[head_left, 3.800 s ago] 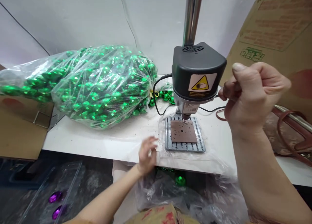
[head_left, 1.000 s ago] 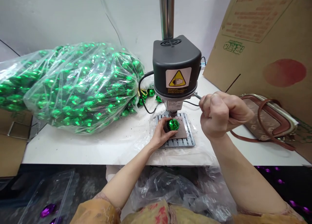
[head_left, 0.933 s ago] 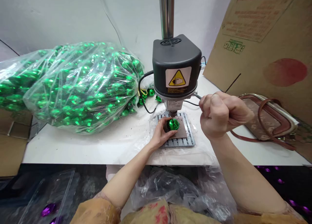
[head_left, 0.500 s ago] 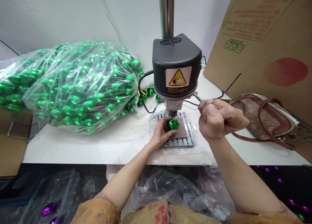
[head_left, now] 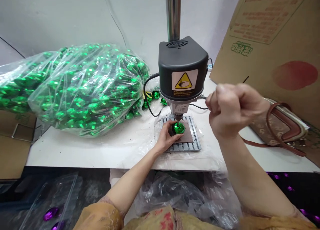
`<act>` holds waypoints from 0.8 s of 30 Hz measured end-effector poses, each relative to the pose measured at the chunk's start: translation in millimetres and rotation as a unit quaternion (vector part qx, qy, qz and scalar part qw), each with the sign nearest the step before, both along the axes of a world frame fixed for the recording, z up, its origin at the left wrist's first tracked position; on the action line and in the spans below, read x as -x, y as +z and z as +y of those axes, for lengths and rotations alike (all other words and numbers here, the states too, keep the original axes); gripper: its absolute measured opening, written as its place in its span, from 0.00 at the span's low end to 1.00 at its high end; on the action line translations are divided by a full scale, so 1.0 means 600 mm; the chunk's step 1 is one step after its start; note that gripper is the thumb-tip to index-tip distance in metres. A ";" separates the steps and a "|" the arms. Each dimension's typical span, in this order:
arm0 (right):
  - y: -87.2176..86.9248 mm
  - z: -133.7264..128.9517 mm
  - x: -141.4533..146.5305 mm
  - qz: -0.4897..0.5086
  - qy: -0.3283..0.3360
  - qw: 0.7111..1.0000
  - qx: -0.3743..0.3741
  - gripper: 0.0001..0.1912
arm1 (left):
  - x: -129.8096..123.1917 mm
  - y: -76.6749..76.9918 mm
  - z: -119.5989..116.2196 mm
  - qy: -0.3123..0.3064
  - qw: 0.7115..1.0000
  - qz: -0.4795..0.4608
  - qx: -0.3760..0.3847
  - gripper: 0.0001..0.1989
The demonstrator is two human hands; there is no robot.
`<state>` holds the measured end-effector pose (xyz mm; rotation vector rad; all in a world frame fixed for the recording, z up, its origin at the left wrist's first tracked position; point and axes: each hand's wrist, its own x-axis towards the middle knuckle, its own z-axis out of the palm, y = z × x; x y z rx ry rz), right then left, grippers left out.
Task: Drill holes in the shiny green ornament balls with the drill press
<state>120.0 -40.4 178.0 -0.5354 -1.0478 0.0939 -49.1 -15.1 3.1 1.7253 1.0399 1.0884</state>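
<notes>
A black bench drill press with a yellow warning sticker stands on the white table. Under its chuck a shiny green faceted ball rests on a brownish pad over the slotted metal base. My left hand grips this ball from the left, thumb in front and fingers behind. The drill bit meets the ball's top; how deep it sits I cannot tell. My right hand is closed in a fist around the feed lever, whose outer end is hidden by the fingers.
A large clear bag of green balls lies at the left, with a few loose green balls behind the drill. A cardboard box and a brown handbag stand at the right. Purple balls lie below the table.
My right hand has risen and come nearer the camera with the lever. My left hand still holds the ball in the same place. The view has shifted slightly.
</notes>
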 end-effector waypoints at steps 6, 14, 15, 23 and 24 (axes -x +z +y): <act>0.070 0.019 -0.004 0.035 0.062 0.993 0.090 0.23 | -0.005 0.003 -0.018 0.042 0.998 -0.002 -0.037 0.28; 0.065 0.012 -0.001 0.030 0.061 0.993 0.094 0.22 | 0.047 0.009 -0.144 0.040 0.972 0.110 -0.204 0.27; 0.064 0.012 -0.001 0.031 0.059 0.993 0.094 0.22 | 0.059 0.003 -0.166 0.006 0.965 0.132 -0.226 0.27; 0.062 0.024 -0.003 0.037 0.041 0.997 0.058 0.19 | 0.107 -0.076 -0.275 -0.216 0.873 0.302 -0.318 0.27; 0.062 0.025 -0.002 0.038 0.036 0.997 0.060 0.20 | 0.107 -0.079 -0.277 -0.205 0.877 0.288 -0.325 0.26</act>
